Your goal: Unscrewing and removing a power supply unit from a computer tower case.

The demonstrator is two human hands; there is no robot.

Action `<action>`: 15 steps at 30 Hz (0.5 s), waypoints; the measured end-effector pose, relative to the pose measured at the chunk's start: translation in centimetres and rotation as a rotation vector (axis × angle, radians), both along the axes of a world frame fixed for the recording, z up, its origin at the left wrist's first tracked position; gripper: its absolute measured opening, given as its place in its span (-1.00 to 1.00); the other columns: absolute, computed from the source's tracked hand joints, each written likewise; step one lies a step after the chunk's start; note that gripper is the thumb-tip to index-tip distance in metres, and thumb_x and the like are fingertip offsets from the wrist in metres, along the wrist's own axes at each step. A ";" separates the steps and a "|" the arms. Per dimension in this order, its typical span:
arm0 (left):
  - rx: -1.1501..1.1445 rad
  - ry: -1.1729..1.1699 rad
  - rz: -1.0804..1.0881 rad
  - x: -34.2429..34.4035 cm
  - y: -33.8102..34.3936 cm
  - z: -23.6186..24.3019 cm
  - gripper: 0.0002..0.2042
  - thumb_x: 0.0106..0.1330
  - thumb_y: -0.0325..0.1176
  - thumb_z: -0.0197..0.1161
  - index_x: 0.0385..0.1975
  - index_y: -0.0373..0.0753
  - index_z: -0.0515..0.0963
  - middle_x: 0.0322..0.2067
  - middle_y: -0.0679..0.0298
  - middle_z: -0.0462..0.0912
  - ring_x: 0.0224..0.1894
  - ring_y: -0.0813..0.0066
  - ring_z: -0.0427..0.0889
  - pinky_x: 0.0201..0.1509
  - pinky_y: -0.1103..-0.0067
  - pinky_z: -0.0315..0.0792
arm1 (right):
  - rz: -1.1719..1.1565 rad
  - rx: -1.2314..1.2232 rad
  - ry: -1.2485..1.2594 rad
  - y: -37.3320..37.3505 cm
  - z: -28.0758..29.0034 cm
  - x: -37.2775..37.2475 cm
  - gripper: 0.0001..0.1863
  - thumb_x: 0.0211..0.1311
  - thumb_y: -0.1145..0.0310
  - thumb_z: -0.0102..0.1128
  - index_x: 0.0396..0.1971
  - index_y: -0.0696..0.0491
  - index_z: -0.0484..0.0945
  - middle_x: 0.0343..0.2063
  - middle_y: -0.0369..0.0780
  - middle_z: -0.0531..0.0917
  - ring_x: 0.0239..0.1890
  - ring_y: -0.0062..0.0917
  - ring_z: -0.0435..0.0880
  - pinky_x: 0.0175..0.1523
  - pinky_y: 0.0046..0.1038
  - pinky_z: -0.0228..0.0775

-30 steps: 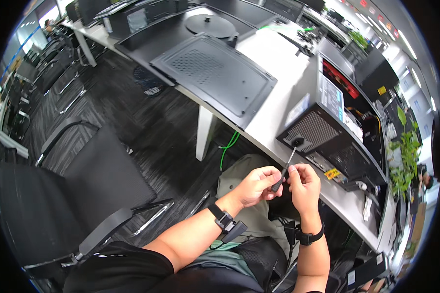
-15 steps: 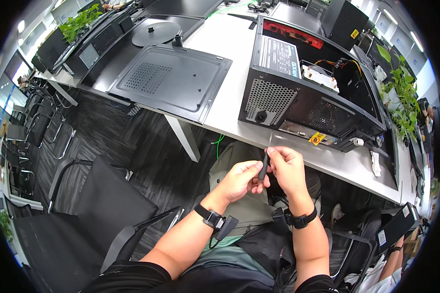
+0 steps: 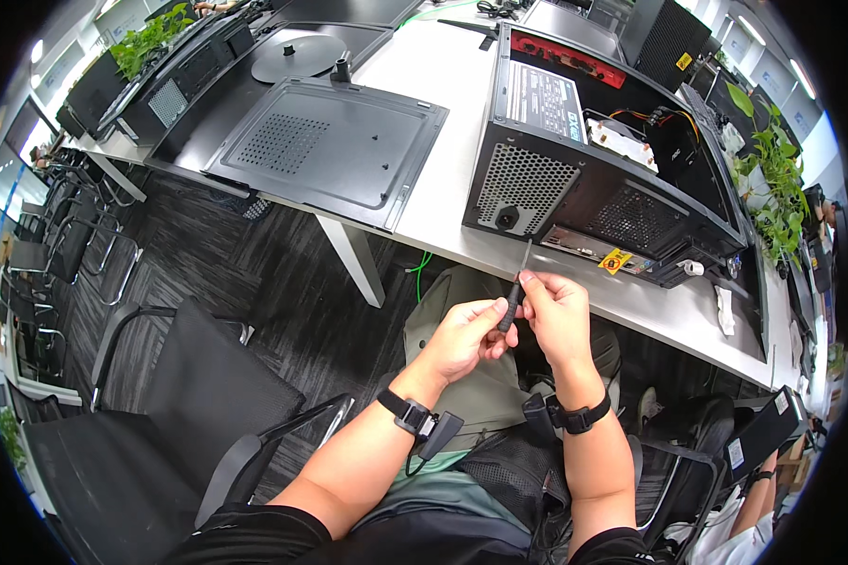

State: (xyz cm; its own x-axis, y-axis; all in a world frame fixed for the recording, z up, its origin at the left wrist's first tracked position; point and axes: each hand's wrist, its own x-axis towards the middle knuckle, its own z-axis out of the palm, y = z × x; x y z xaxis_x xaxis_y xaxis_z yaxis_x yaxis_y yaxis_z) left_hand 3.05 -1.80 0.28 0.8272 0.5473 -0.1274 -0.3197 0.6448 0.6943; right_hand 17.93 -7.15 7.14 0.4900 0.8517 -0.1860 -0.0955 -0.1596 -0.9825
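The landmark here is the black computer case (image 3: 584, 209), lying on its side with its uncovered side facing up and its rear panel turned toward the person, a placing that probably leaves both the inside and the back within reach. The screwdriver (image 3: 512, 309) is on the near side of the case, in front of that rear panel and beyond the edge of the white table (image 3: 440, 94); its thin shaft points up toward the case and its tip looks just short of the panel's lower edge, apart from it as far as one view can show. The left hand (image 3: 464, 341) is closed to a pinch, thumb and curled fingers around the handle's rear end, while the right hand (image 3: 558, 315) pinches with thumb and forefinger near where handle meets shaft, its other fingers loosely bent. Two holds spread along the handle seem meant for fine control, one steadying the front and one the butt, so the tool sits between the hands rather than deep in either palm. To the left of the case lies the dark side panel (image 3: 349, 155), flat and apart, likely set there to keep it out of the way; the yellow tag (image 3: 614, 261) hangs on the case's rear, beyond the right hand
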 end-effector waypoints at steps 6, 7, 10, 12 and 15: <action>-0.009 -0.005 0.000 0.1 0.0 0.1 -0.61 0.69 -0.06 0.07 0.05 -0.28 0.67 -0.40 0.30 0.70 -0.53 0.70 0.52 -0.44 0.75 0.37 | -0.023 -0.004 -0.014 0.1 0.0 -0.3 -0.72 0.53 0.35 0.29 -0.16 0.34 0.71 -0.61 -0.40 0.57 -0.57 -0.80 0.46 -0.36 -0.62 0.49; -0.006 -0.010 -0.001 0.1 0.0 0.1 -0.60 0.69 -0.06 0.07 0.05 -0.29 0.67 -0.40 0.30 0.70 -0.53 0.70 0.52 -0.44 0.75 0.37 | -0.020 -0.001 -0.018 0.1 0.1 -0.3 -0.71 0.53 0.35 0.29 -0.16 0.34 0.71 -0.61 -0.40 0.57 -0.57 -0.79 0.46 -0.36 -0.62 0.49; -0.005 -0.004 -0.005 0.1 0.0 0.2 -0.60 0.69 -0.06 0.07 0.03 -0.30 0.67 -0.41 0.29 0.70 -0.54 0.70 0.51 -0.45 0.75 0.37 | -0.011 0.006 -0.033 0.1 0.1 -0.3 -0.71 0.53 0.34 0.29 -0.17 0.34 0.71 -0.61 -0.40 0.57 -0.57 -0.79 0.46 -0.37 -0.61 0.48; -0.002 0.006 0.000 0.0 0.0 0.3 -0.59 0.69 -0.05 0.07 0.03 -0.31 0.67 -0.42 0.28 0.70 -0.55 0.69 0.51 -0.45 0.74 0.37 | -0.012 -0.011 -0.020 0.1 0.1 -0.2 -0.70 0.53 0.33 0.30 -0.18 0.34 0.71 -0.61 -0.40 0.58 -0.57 -0.79 0.47 -0.37 -0.62 0.47; 0.012 0.019 0.015 0.0 0.1 0.3 -0.59 0.69 -0.07 0.06 0.02 -0.33 0.66 -0.42 0.26 0.70 -0.56 0.67 0.50 -0.45 0.74 0.39 | 0.000 0.003 -0.059 0.0 0.0 -0.1 -0.68 0.52 0.29 0.32 -0.23 0.32 0.72 -0.62 -0.39 0.58 -0.57 -0.78 0.48 -0.39 -0.62 0.45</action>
State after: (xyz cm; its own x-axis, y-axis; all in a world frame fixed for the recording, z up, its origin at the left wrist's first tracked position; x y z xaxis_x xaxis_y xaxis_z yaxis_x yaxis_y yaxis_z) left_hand 3.02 -1.73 0.63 0.8163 0.5613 -0.1363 -0.3159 0.6314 0.7082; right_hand 17.79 -7.13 7.16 0.5005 0.8519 -0.1540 -0.0371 -0.1566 -0.9870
